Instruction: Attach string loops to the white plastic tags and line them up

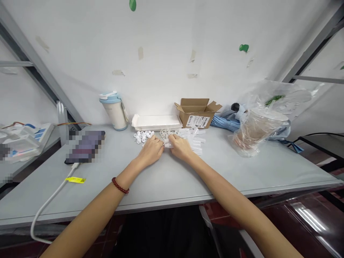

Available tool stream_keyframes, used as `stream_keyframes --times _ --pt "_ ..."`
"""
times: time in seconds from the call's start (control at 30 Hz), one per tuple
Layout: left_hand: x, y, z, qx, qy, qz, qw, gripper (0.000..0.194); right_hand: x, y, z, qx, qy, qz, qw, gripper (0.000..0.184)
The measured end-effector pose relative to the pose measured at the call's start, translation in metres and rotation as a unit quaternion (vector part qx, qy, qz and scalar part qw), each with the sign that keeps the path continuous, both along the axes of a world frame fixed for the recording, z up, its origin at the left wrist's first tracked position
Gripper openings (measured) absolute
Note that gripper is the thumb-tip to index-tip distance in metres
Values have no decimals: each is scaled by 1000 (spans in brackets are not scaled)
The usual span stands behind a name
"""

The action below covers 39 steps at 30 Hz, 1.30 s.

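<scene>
My left hand (152,149) is closed in a pinch just in front of several small white plastic caps (141,136). What its fingertips grip is too small to make out. Close beside it, my right hand (179,146) is also closed, with a small clear plastic piece (167,145) showing between the two hands. Right behind the fingers lies a bundle of thin whitish cord (165,134). Several short clear plastic tubes (197,143) lie loose to the right of my right hand, which partly covers the pile.
Behind the hands are a white tray (158,122) and an open cardboard box (197,114). A tumbler (114,111) and a charging phone (86,147) stand and lie to the left. On the right are blue fabric (227,123) and a bagged cup (258,129).
</scene>
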<state>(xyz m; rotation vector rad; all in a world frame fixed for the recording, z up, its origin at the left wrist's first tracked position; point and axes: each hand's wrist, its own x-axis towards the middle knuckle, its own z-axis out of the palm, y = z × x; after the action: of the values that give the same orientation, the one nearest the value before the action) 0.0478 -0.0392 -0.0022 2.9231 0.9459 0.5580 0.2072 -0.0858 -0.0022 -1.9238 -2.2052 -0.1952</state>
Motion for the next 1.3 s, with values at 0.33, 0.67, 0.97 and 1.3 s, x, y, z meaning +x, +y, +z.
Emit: stream_keyframes --times 0.33,0.67,0.97,1.3 --pt "6 -8 11 -334 -145 -24 931 36 12 5 5 48 37 -1 998 34" --pt "10 -9 16 -527 -252 -49 810 39 23 15 3 71 91 -3 993 24" --pt "4 -10 20 -557 -341 -21 757 38 21 12 5 44 57 -39 997 16" --pt "8 -12 16 -323 -383 47 864 42 4 5 10 37 53 -34 997 22"
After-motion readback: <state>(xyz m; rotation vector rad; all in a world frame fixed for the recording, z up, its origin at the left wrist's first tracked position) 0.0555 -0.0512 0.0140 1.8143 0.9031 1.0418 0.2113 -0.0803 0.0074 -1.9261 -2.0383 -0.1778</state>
